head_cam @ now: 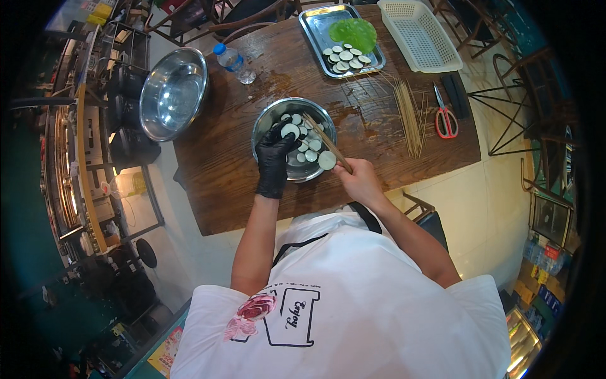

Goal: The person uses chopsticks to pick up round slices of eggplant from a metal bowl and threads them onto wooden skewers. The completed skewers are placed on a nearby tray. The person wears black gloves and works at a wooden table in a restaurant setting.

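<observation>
My left hand (272, 154), in a black glove, pinches a round, pale vegetable slice (290, 131) over the steel bowl (259, 121). More pale green slices (311, 155) lie loose inside that bowl. Bare, my right hand (362, 181) grips a few thin bamboo skewers (331, 143), which slant up and left across the bowl's right side. Close to the right fingertips is a larger slice (326, 160); whether a skewer pierces it, I cannot tell.
Behind the bowl are a steel tray (315, 28) with slices and a green leaf (352, 35), and a white plastic basket (421, 42). Loose skewers (409, 118) and red-handled scissors (445, 116) lie right. Left are a water bottle (235, 65) and a large steel basin (174, 94).
</observation>
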Action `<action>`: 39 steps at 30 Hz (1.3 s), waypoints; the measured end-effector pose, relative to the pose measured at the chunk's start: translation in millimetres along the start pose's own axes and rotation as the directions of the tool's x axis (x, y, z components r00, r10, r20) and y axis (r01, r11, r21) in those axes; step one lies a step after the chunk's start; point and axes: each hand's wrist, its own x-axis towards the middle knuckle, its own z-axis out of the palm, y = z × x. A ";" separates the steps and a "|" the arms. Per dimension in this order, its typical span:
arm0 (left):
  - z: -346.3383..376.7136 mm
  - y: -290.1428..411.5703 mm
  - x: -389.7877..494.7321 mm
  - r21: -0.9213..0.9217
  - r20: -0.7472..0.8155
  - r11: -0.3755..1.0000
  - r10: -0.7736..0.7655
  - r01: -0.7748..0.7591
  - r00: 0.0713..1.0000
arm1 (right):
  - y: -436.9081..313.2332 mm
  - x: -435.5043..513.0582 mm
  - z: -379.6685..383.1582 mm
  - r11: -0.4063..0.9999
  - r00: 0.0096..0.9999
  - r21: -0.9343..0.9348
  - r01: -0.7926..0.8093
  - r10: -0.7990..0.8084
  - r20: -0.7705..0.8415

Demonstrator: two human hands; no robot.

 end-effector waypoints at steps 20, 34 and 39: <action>-2.0 5.8 3.1 -0.090 -0.015 0.994 -0.060 0.059 0.998 | 8.3 9.1 22.7 0.993 0.996 0.085 0.078 -0.074 -0.055; 4.0 14.3 -4.7 -0.063 0.015 0.991 -0.120 0.121 0.993 | 2.2 24.8 29.9 0.946 0.998 0.319 0.056 -0.066 0.020; 10.7 13.2 -4.5 -0.008 -0.005 0.995 -0.102 0.102 0.995 | -7.2 32.7 28.5 0.947 0.997 0.320 0.009 -0.035 0.076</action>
